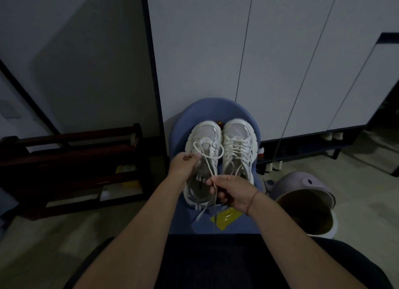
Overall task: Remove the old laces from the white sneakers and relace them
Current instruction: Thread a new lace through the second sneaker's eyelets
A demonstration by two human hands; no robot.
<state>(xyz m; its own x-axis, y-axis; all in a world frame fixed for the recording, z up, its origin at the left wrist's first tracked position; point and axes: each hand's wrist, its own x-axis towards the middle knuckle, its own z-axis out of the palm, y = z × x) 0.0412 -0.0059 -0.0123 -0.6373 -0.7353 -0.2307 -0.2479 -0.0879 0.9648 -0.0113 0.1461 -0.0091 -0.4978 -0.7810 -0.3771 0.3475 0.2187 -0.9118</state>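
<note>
Sneakers sit side by side, toes pointing away from the person, on a blue stool (216, 226): the left sneaker (203, 159) has its lace (208, 161) pulled loose into open loops over the tongue, while the right sneaker (238, 150) keeps its lacing crossed through the eyelets. The left hand (183, 164) is closed in a pinch on one strand of the loose lace at the outer side of the left sneaker. The right hand (233, 193), with a thin cord around its wrist, is closed on the other strand over the heel opening of that sneaker, and the strand's end hangs down past the stool's near edge. A yellow packet (225, 218) lies on the stool just beside the sneakers' heels. To the right on the floor stands a lavender bin (306, 204), open at the top. A dark wooden rack (71, 169) stands to the left, and white cabinet doors (269, 61) rise behind the stool.
</note>
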